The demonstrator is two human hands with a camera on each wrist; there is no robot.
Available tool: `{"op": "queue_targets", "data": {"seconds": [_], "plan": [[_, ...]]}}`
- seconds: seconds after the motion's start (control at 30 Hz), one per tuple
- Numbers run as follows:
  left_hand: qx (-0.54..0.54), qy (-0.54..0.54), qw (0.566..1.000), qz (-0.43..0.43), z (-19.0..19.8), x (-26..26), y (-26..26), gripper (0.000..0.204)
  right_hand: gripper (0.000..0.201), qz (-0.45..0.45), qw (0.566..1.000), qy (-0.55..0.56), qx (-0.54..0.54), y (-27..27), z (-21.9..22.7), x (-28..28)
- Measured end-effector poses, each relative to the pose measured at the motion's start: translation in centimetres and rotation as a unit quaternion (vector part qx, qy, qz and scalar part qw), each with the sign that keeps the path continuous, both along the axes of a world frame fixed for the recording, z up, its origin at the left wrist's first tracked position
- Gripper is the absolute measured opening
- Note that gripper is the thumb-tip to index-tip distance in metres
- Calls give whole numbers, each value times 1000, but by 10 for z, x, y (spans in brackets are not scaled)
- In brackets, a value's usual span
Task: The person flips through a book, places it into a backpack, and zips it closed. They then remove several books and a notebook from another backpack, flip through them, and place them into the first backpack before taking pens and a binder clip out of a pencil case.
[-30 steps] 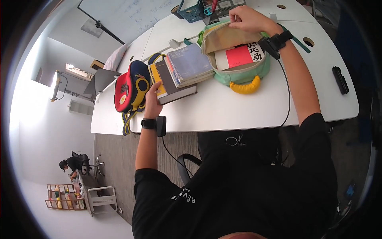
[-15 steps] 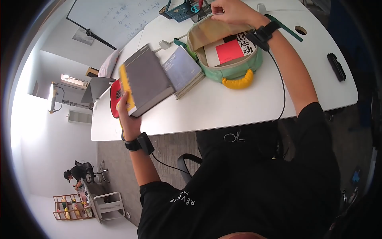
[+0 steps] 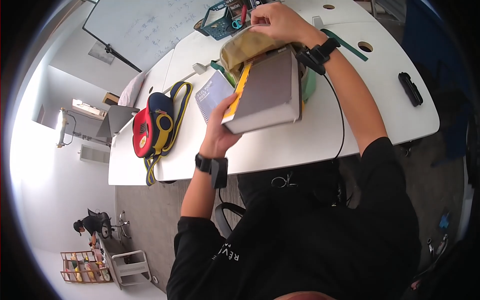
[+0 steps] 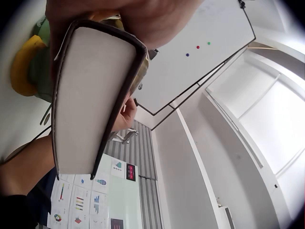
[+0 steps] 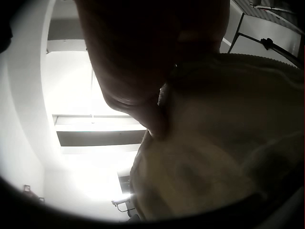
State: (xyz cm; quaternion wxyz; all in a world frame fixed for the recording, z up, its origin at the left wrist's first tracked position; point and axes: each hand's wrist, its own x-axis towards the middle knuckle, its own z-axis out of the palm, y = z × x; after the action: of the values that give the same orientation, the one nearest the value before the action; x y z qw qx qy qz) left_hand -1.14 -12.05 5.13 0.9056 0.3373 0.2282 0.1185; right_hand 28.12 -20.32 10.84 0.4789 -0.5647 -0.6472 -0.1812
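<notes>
A thick book (image 3: 270, 82) with a dark grey cover and yellow spine is gripped by my left hand (image 3: 220, 127) at its spine's near corner. The book is tilted and overlaps the mouth of the green backpack (image 3: 310, 85) in the head view, hiding most of the bag. Its page block (image 4: 93, 100) fills the left wrist view. My right hand (image 3: 282, 22) pinches the edge of the backpack's raised flap (image 3: 240, 50), whose pale lining (image 5: 209, 143) shows close up in the right wrist view. A blue-grey spiral notebook (image 3: 212, 95) lies on the table, partly behind the book.
On the white table (image 3: 200, 155), a red and navy bag (image 3: 155, 125) with a yellow-edged strap stands at the left. A dark teal basket (image 3: 217, 22) with scissors is at the back. A black case (image 3: 411, 89) lies at the right. Another person (image 3: 92, 222) sits in the background.
My left hand has lifted the thick book off the table beside the notebook, swung it left, then brought it right over the backpack. The right hand keeps its hold on the flap.
</notes>
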Motion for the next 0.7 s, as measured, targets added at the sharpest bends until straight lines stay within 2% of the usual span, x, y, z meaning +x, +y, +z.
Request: {"op": "queue_targets", "data": {"seconds": [0.27, 0.3, 0.37, 0.4, 0.47, 0.5, 0.53, 0.6, 0.63, 0.7], "plan": [[128, 35, 990, 47, -8, 101, 32, 32, 16, 68, 995, 25, -72, -19, 18, -6], [125, 34, 990, 50, -17, 113, 43, 32, 16, 75, 993, 30, -83, -21, 20, -8], [208, 7, 977, 53, -41, 134, 68, 33, 17, 86, 991, 32, -98, -22, 20, -12], [206, 5, 977, 58, -48, 142, 71, 33, 17, 93, 991, 23, -97, -21, 20, -13], [326, -8, 932, 159, -61, 156, 71, 33, 17, 111, 989, 10, -95, -19, 21, -15], [346, -17, 913, 217, -61, 161, 63, 29, 17, 103, 990, 19, -95, -20, 22, -16], [401, -4, 879, 258, -60, 164, 58, 27, 18, 95, 990, 28, -96, -21, 23, -18], [391, -27, 866, 311, -55, 162, 47, 26, 18, 95, 987, 42, -120, -26, 28, -22], [390, -26, 864, 317, -49, 154, 45, 26, 18, 82, 986, 55, -136, -28, 29, -21], [519, 26, 822, 234, -35, 127, 31, 24, 16, 61, 987, 46, -139, -37, 33, -25]]}}
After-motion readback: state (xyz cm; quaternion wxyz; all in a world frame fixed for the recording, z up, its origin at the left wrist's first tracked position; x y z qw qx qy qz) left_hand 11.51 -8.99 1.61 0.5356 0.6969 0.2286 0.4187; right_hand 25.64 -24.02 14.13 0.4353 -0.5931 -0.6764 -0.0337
